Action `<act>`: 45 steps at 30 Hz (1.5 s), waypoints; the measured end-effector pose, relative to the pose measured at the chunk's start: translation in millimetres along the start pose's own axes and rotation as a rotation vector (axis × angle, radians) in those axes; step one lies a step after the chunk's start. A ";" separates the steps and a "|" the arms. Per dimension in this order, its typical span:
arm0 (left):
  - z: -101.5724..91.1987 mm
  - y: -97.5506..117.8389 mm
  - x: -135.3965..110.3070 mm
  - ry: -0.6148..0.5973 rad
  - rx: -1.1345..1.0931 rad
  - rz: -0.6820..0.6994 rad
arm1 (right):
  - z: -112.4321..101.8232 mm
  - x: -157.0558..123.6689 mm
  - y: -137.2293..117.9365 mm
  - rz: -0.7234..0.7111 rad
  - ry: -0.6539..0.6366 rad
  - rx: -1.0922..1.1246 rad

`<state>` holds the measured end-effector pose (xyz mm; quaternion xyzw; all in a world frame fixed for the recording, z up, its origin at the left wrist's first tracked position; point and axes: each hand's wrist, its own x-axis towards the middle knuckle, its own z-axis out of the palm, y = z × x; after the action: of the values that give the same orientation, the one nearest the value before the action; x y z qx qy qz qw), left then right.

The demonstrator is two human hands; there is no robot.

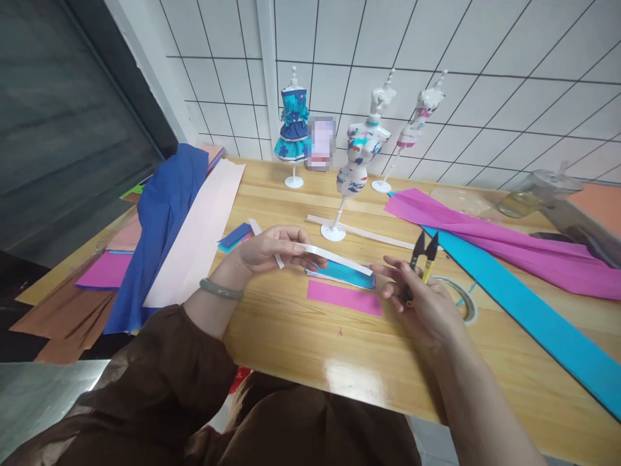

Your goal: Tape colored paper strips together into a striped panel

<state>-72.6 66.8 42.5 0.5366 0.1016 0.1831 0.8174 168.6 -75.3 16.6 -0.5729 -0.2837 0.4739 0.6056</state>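
Note:
My left hand [269,249], with a green bangle at its wrist, pinches one end of a narrow white strip of tape [337,257]. The strip's other end reaches the fingertips of my right hand [429,301]; whether they touch it I cannot tell. Black-bladed thread snips [429,251] with a yellow part sit in my right hand, blades pointing up and away. Below the strip lie a blue cut piece [347,273] and a pink rectangle [344,298] on the wooden table [295,343]. A roll of tape [469,304] lies beside my right hand, partly hidden by it.
Behind stand a paint-marked mini dress form [353,178], another [410,133] and one in a blue dress [294,123]. Blue cloth [169,194] and pale pink sheets [204,220] lie left. Magenta [485,236] and turquoise [524,310] lengths stretch right, near a glass jar [533,193].

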 end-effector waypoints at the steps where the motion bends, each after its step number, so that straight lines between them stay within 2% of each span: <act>1: 0.4 -0.1 -0.2 -0.005 0.015 -0.016 | 0.8 -1.4 -1.1 0.022 -0.058 -0.002; 7: 0.4 -1.3 -0.2 -0.023 0.039 -0.059 | 2.0 -7.6 0.0 0.092 -0.219 -0.252; 13: -4.9 -2.2 2.4 -0.004 0.077 -0.049 | -2.4 -7.9 3.9 0.107 -0.241 -0.286; 17: -7.5 -2.8 3.5 0.128 0.184 -0.039 | -2.1 -7.3 4.0 0.100 -0.175 -0.289; 21: -14.0 -5.3 5.8 0.263 0.210 0.030 | -0.6 -6.5 3.1 0.052 -0.095 -0.282; 24: -20.7 -7.1 7.9 0.338 0.193 0.079 | -0.2 -6.1 3.4 0.045 -0.086 -0.287; 27: -23.7 -8.1 10.6 0.473 0.226 0.158 | 0.3 -6.0 4.2 0.059 -0.083 -0.254; 31: -17.5 -10.1 15.6 0.613 0.467 0.267 | 2.8 -6.8 3.5 0.082 -0.098 -0.213; 40: 1.4 -18.3 16.5 0.641 1.126 0.327 | 2.9 -8.7 1.4 0.082 -0.095 -0.158; 45: 2.2 -20.7 17.7 0.615 1.223 0.389 | 3.3 -8.9 2.2 0.071 -0.111 -0.187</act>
<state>-51.8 64.8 25.0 0.8317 0.3144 0.3789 0.2566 161.6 -82.1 16.9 -0.6095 -0.3391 0.4976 0.5157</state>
